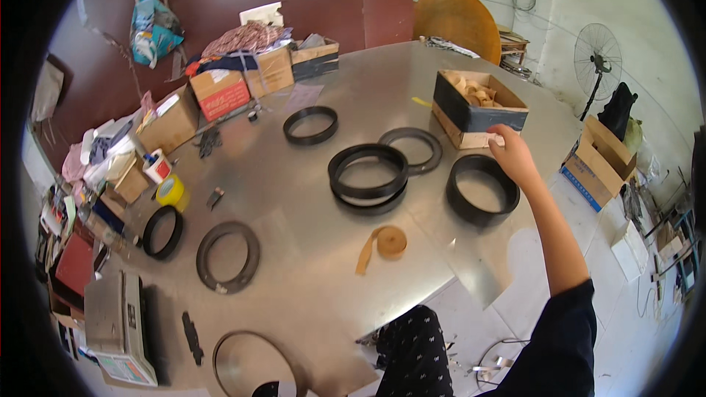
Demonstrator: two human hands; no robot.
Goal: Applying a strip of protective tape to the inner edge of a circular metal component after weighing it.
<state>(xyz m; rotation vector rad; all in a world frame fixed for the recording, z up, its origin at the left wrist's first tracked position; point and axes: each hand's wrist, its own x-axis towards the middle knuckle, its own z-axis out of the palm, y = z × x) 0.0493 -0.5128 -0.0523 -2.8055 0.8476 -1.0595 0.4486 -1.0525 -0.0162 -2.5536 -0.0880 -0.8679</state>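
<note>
My right hand [512, 154] reaches to the lower front edge of a black-and-tan cardboard box [454, 106], its fingers bent and closed against that edge. Inside the box lie several tan rolls of strip [476, 93]. Just below the hand stands a deep black ring [471, 211]. To its left, two black rings [368, 192] are stacked, and a flatter dark ring [434, 148] lies partly behind them. A tan roll of strip [393, 242] with a loose tail rests nearer me. My left hand is out of view.
More rings lie across the metal table [294, 191]: a black ring [310, 137] farther back, a grey-black ring [213, 279] and a thin hoop [220, 338] nearer. A scale [114, 316], yellow tape roll [170, 192] and filled boxes [220, 95] line the left. A fan [597, 66] stands right.
</note>
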